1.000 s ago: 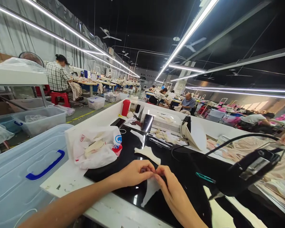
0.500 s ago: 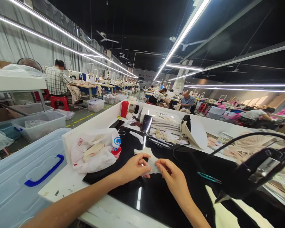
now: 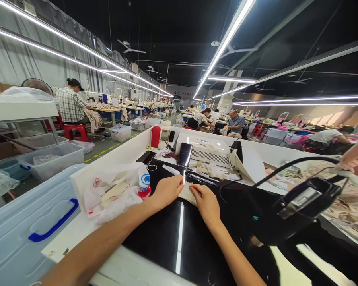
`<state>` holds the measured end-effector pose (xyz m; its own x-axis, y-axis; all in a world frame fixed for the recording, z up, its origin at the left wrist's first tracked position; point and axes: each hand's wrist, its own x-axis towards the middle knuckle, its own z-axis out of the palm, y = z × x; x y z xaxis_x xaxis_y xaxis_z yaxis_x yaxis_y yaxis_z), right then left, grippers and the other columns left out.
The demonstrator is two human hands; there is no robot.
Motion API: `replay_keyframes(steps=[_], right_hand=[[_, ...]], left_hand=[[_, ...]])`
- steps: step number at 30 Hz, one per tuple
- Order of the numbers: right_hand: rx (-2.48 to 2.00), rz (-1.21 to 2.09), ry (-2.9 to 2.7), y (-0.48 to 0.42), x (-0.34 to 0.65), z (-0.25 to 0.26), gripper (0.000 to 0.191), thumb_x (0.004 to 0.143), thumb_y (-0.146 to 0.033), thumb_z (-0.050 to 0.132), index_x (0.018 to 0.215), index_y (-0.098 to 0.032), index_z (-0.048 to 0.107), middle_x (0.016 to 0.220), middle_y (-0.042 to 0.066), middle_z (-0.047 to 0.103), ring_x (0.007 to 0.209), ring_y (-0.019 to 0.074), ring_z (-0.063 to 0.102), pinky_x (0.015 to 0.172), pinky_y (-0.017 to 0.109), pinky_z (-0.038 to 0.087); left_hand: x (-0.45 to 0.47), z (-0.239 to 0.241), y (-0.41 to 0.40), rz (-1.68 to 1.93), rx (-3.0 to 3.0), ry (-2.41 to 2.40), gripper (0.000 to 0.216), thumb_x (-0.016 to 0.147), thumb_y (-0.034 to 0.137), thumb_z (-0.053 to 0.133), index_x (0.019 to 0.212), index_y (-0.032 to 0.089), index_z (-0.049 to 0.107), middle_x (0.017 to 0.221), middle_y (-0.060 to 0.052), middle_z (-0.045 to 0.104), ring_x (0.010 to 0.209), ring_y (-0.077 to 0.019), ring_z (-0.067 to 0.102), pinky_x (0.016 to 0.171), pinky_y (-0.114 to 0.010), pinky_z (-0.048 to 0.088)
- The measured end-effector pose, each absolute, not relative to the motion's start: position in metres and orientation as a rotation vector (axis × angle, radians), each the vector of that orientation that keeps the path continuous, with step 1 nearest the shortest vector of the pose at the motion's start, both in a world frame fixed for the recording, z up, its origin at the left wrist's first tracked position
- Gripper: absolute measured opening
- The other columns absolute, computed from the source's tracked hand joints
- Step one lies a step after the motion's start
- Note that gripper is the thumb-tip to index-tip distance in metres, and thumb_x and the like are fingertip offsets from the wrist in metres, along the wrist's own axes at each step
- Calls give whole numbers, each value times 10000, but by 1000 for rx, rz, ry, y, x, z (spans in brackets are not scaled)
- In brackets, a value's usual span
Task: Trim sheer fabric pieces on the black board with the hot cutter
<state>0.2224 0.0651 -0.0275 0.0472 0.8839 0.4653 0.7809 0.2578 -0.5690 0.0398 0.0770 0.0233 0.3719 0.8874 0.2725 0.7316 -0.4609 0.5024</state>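
Observation:
A small cream fabric piece (image 3: 187, 195) is between my two hands, just over the glossy black tabletop (image 3: 161, 246). My left hand (image 3: 168, 191) is closed at the piece's upper left edge, its fingertips mostly turned out of sight. On the other side, my right hand (image 3: 207, 203) pinches the right edge between thumb and fingers. A white paper-like strip (image 3: 170, 170) lies just beyond my left hand. Pens (image 3: 203, 179) rest on the black surface past my right hand.
An open plastic bag (image 3: 116, 194) with fabric scraps stands left, beside a blue lidded bin (image 3: 14, 238). Phones (image 3: 184, 154) and loose scraps (image 3: 213, 170) lie farther back. At right, a black device with a cable (image 3: 298, 210) stands near another person's hand (image 3: 353, 161).
Both hands have moved slightly up and away with the fabric piece, and my left hand has turned over. The black device has shifted left, covering most of the teal snips.

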Motion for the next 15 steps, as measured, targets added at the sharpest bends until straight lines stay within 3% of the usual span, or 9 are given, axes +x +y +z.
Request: replay_keyframes(steps=[8,15], right_hand=[[-1670,45,-1883,68,222,-39,167,1032,-312,609,1050,-186,716,967,24,708,936,189,671,894,398,546],[-1664,-39,-1911,66,221,-46,187,997,-300,614,988,-245,793,921,47,703,894,235,621,801,363,461]], left_hand=[[45,3,82,474,2572,1547,223,1020,339,637,1113,141,680,1128,-71,697,1064,-222,675,968,-459,558],[43,-9,84,494,2602,1544,186,1038,256,548,1030,182,719,1058,-66,701,1058,-246,650,925,-403,522]])
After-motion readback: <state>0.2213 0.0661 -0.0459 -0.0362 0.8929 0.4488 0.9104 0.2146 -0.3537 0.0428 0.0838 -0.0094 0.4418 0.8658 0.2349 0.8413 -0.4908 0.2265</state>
